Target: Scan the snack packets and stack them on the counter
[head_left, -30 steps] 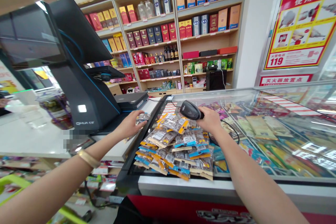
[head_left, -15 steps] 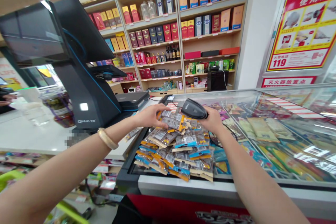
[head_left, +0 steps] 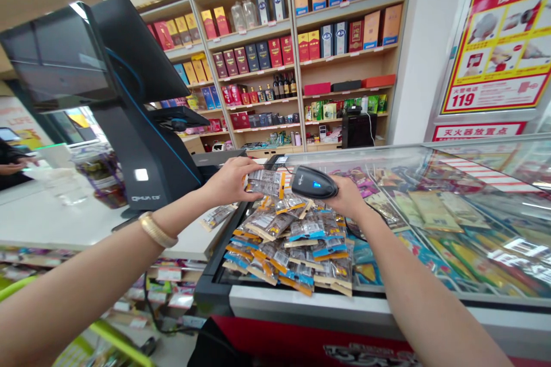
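Observation:
My left hand [head_left: 235,179] grips a small clear snack packet [head_left: 264,182] with an orange edge, held up over the pile. In my right hand [head_left: 348,198] is a black barcode scanner [head_left: 314,182], its head pointed left at the packet and a blue light showing on top. Below both hands, a heap of similar snack packets [head_left: 293,241] with orange, blue and cream edges lies on the glass top of a freezer [head_left: 430,292]. One loose packet [head_left: 217,216] rests on the white counter to the left.
A checkout terminal [head_left: 148,126] stands on the white counter [head_left: 55,221], beside a jar [head_left: 101,175]. Another person's hand [head_left: 19,166] shows at the far left. Shelves of boxes [head_left: 258,57] line the back wall. The scanner's cable [head_left: 357,232] hangs near my right wrist.
My left hand has lifted the packet off the heap and moved it slightly left and up. The scanner has shifted a little left, and its blue light now shows.

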Motion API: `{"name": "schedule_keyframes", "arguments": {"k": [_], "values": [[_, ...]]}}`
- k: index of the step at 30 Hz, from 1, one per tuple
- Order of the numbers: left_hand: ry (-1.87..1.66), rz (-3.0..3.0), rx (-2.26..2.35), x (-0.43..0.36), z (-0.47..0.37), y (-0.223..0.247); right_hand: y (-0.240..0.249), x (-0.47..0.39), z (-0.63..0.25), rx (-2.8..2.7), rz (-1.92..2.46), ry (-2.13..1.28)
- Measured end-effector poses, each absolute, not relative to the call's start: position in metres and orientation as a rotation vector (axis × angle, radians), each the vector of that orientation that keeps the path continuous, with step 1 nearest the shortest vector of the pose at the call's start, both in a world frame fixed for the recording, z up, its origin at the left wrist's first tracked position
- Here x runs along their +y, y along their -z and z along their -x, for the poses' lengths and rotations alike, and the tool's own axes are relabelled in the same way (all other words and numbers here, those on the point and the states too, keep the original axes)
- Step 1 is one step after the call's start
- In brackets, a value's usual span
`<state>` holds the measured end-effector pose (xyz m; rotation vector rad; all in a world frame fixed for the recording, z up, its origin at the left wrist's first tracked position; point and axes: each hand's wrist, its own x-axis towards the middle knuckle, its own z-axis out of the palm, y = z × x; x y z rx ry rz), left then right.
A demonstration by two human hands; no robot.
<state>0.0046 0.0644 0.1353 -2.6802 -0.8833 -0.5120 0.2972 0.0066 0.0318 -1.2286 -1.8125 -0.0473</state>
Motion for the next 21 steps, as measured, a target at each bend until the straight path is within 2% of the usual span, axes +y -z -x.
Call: {"name": "schedule_keyframes", "arguments": {"k": [7,14,17,21], "values": [[0.58,2.588,-1.246,0.06,0.015,-0.13,-0.027,0.01,-0.3,-1.8,1.242,0.14],[0.386,2.535,-1.738,0.06,0.077,-0.068,-0.023,0.012,-0.3,-1.796,1.284,0.171],[0.29,2.539,-1.78,0.06,0.099,-0.044,-0.021,0.013,-0.3,-1.8,1.282,0.164],[0.234,2.639,-1.684,0.062,0.118,-0.036,-0.019,0.013,-0.301,-1.793,1.3,0.151]]}}
